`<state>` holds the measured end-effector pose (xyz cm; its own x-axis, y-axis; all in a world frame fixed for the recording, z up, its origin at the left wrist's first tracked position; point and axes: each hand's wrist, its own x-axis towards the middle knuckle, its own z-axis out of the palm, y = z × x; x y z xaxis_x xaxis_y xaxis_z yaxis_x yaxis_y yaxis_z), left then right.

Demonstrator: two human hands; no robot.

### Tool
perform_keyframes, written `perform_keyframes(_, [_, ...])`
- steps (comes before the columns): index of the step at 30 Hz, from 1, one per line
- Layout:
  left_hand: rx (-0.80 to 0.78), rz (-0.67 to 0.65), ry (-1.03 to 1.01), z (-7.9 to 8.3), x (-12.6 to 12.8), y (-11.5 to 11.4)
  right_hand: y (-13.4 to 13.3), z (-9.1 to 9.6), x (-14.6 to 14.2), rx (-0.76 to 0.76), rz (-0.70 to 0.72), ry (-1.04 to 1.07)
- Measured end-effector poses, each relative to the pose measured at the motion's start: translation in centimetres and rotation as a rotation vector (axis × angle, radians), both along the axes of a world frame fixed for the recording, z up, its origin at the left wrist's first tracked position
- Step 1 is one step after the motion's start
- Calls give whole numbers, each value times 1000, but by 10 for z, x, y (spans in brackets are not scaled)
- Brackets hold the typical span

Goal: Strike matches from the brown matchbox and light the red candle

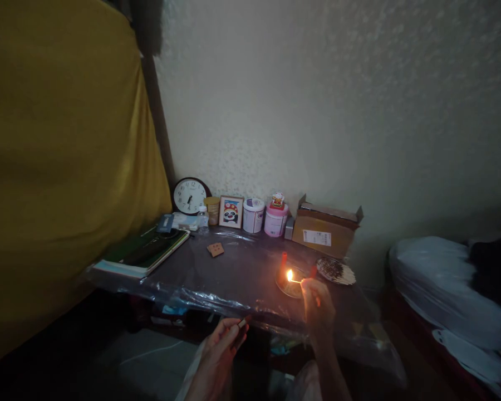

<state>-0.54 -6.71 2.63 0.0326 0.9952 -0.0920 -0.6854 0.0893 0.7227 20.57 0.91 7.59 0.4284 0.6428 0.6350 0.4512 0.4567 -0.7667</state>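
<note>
On the plastic-covered table [237, 273], my hands work apart: the right [319, 303] beside a plate [293, 294] toward the right end, the left [219, 345] at the near edge. A red candle [284, 260] rises by the plate's far rim, and my left fingers pinch a small boxlike piece [242, 323]. My right thumb and fingertips pinch a burning match [296, 282], best held level, flame over the plate, clear of plastic and skin.

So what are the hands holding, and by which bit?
The right hand pinches a burning match by its unlit end. The left hand holds a small box-like thing; exactly where is unclear.
</note>
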Motion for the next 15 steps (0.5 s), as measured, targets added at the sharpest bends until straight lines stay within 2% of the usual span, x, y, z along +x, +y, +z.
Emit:
perform_keyframes(8, [3, -28, -5, -4, 0, 1, 3, 5, 4, 16, 21, 0])
perform_keyframes(15, [-19, -25, -16, -5, 0, 2, 4, 14, 8, -99, -25, 59])
